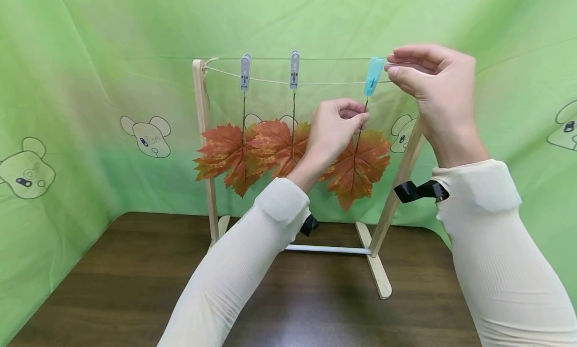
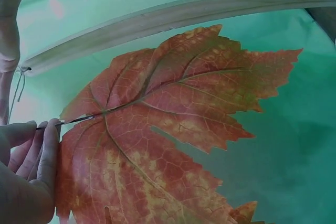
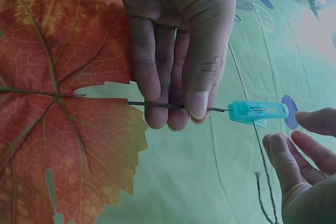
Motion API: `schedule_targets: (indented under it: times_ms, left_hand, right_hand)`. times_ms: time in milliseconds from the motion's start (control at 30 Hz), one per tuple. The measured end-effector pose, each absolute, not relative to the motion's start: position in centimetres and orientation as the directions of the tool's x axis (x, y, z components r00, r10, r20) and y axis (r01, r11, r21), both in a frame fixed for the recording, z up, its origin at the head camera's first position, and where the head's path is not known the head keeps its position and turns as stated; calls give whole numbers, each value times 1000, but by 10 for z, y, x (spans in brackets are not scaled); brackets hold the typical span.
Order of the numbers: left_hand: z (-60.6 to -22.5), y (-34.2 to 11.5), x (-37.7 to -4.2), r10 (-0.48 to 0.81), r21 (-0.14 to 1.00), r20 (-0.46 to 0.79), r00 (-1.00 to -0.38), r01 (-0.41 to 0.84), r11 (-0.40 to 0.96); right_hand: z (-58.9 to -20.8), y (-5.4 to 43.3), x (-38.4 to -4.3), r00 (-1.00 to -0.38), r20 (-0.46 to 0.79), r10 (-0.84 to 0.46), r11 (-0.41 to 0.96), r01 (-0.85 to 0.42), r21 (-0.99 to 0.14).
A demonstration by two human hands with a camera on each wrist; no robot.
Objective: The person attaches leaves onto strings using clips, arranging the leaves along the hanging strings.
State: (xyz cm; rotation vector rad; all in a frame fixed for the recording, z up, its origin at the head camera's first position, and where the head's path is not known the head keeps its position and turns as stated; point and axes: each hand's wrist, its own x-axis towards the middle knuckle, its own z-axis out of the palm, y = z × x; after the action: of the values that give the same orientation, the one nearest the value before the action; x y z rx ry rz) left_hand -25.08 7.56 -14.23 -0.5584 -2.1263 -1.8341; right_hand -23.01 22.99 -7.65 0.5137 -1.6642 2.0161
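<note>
My left hand (image 1: 331, 129) pinches the dark stem of the rightmost orange maple leaf (image 1: 356, 174), just under a light-blue clothespin (image 1: 373, 76). The right wrist view shows the stem's end at the clothespin (image 3: 257, 111), which sits on the string. Beside the clothespin's outer end is my right hand (image 1: 444, 89), thumb and fingers parted, with a small gap in the right wrist view. In the left wrist view the leaf (image 2: 157, 93) spreads out from the left hand's fingertips (image 2: 50, 135).
Two grey clothespins (image 1: 245, 72) hold other maple leaves (image 1: 227, 154) by their stems on the string (image 1: 333, 83). The string spans a wooden frame (image 1: 205, 136) with a white lower bar (image 1: 329, 249), standing on a brown table (image 1: 315, 307). Green cloth (image 1: 135, 36) surrounds it.
</note>
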Motion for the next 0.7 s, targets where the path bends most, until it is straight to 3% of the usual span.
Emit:
schedule_targets:
  times_ms: [700]
  left_hand:
    - [-143,76,-248,124,869,457,-881,472,150]
  right_hand:
    - [-92,234,-221,-793,597,120,-194,-609,-769]
